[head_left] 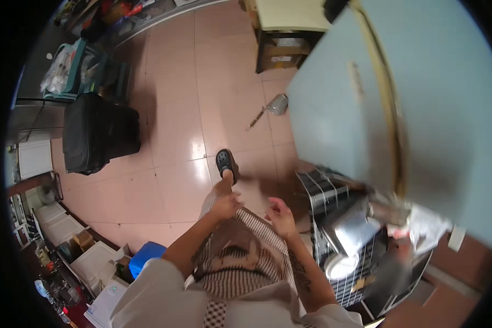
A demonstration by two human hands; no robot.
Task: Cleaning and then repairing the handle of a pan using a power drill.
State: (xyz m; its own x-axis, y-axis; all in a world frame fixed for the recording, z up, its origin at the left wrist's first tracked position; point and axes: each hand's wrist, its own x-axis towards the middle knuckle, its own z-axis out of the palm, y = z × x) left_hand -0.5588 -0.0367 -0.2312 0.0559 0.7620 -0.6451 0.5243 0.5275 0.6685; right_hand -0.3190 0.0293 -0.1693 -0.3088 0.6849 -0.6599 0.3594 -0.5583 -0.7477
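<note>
My left hand (227, 205) hangs in front of my striped apron (238, 276), fingers loosely bent and apart, with nothing visible in it. My right hand (280, 217) is a little further right, its fingers curled but apart and empty. One black clog (225, 164) shows on the pink tiled floor (175, 126) below my hands. A metal scoop-like utensil with a long handle (277, 105) lies on the floor ahead, beside a large pale blue cabinet or fridge (333, 115).
At right stands a black wire rack (322, 183) holding metal and white items. A black bin (98, 134) and teal rack (79, 65) are at left. A cream table (290, 13) stands ahead. A blue container (145, 251) and white lidded boxes (90, 262) are at lower left.
</note>
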